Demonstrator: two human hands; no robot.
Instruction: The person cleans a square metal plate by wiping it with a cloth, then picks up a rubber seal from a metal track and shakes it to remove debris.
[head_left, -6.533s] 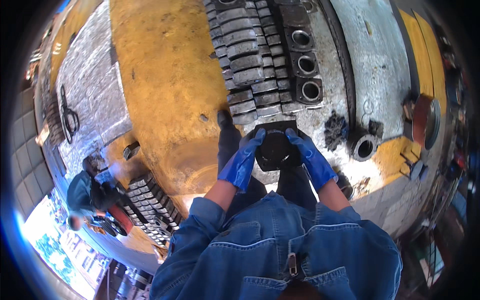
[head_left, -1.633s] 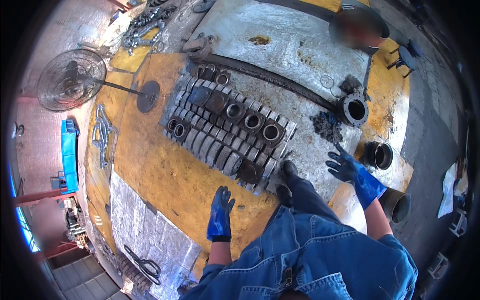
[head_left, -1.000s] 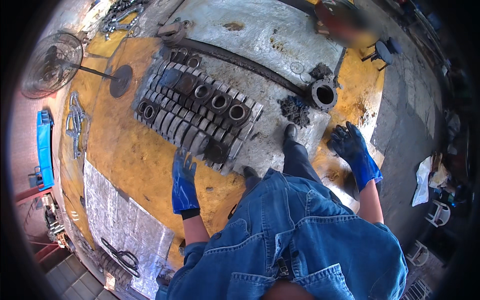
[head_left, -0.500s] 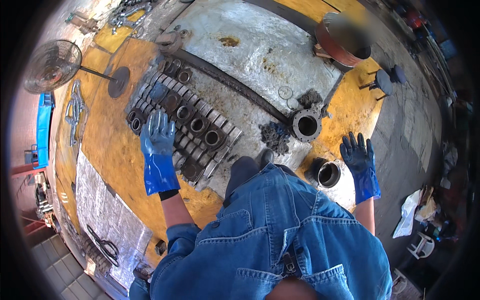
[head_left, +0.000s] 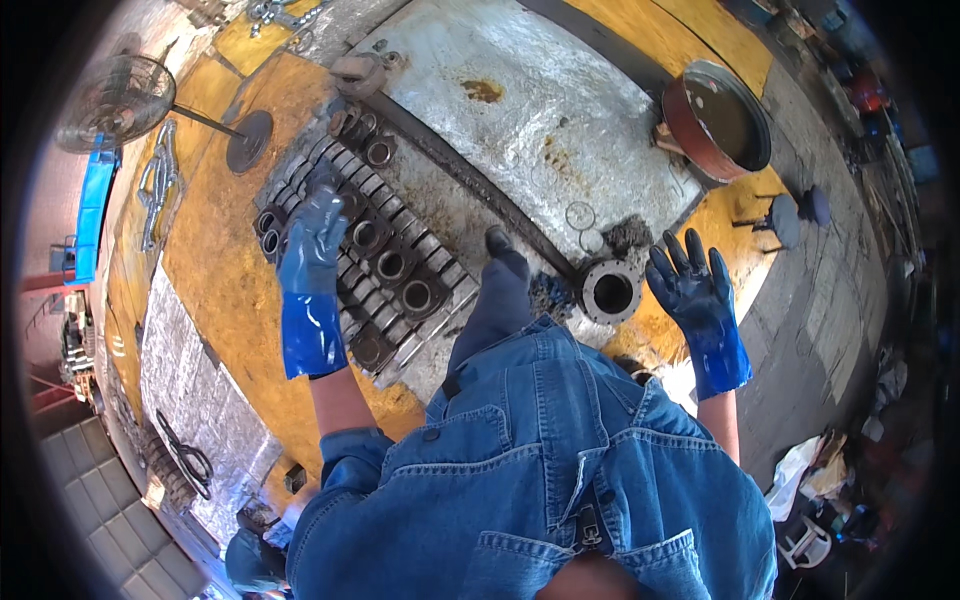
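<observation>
Blue glossy gloves w/ long cuffs cover both your hands, prob. to keep grime off. Your L hand looks loosely open above rows of metal blocks; palm's turned away, nothing seen in it, can't tell if it touches anything. Your R hand is wide open, fingers spread, dark palm showing, nothing in it, nearest a thick flanged cylinder. Blocks sit packed close on the floor, left of your leg, prob. so they don't topple; square ring parts line up along the rows, bores up, maybe b/c flat faces rest steadier. Cylinder's open end faces up too, near a fuzzy dark heap. Blocks & rings: dull, grimy grey metal. Beyond a long dark bar: scuffed silvery sheet, stained in spots. Yellow floor is worn; round tub is rust-red, contents murky.
</observation>
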